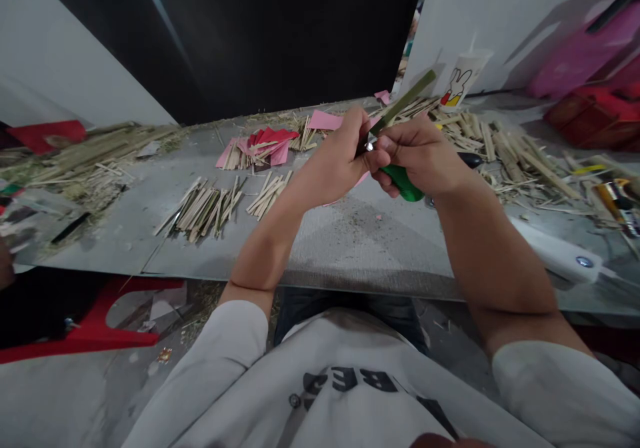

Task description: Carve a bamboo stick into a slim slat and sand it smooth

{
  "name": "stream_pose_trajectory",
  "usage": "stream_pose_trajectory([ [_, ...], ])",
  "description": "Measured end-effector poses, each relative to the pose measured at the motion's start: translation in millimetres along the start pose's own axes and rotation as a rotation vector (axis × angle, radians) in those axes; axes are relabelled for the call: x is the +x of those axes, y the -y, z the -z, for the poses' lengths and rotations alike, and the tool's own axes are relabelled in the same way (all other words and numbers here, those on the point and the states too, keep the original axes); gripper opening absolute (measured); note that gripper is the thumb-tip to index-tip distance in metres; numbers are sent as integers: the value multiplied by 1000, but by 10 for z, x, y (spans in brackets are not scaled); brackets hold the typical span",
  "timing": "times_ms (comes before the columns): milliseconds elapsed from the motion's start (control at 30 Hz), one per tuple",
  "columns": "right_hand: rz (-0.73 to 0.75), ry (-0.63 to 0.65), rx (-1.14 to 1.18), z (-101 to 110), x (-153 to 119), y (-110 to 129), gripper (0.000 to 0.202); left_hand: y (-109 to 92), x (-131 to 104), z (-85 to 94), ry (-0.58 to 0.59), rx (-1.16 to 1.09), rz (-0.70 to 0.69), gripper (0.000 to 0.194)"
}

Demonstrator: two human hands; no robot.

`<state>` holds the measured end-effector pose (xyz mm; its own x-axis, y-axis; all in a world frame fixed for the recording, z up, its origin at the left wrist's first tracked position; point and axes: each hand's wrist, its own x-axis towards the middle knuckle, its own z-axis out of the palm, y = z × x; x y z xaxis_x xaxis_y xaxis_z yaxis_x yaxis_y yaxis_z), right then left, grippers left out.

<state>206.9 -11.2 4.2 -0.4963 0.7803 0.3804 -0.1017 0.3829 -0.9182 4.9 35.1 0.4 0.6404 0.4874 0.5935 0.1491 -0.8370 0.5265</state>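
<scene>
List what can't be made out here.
All in the head view:
- Green-handled tool: mostly covered by the left hand and right hand.
- Flat green strip: lower end lost between the hands.
- White device: left end hidden by the right forearm.
- Pink object: cut off by the right edge.

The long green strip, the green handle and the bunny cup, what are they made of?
The long green strip looks like bamboo or another plant stem: dull, flat and straight-edged. The green handle seems to be smooth plastic, from its bright, even colour. The bunny cup is smooth and white with a printed picture; it could be paper or plastic.
</scene>
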Motion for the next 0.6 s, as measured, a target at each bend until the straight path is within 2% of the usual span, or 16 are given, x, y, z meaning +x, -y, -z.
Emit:
stream_pose_trajectory([
  [100, 60, -42, -14, -42, 3, 11, 58, 44, 5, -5, -61, 28, 5, 77],
  [267, 126, -206, -60, -93, 18, -26, 58, 74, 41, -73, -152, -23, 64, 77],
  [433, -9, -145, 8, -92, 23, -19, 57, -23, 42, -86, -177, -134, 89, 73],
  [600, -31, -119, -76, -64, -6, 96, 53, -83, 44, -62, -147, -164, 124, 68],
])
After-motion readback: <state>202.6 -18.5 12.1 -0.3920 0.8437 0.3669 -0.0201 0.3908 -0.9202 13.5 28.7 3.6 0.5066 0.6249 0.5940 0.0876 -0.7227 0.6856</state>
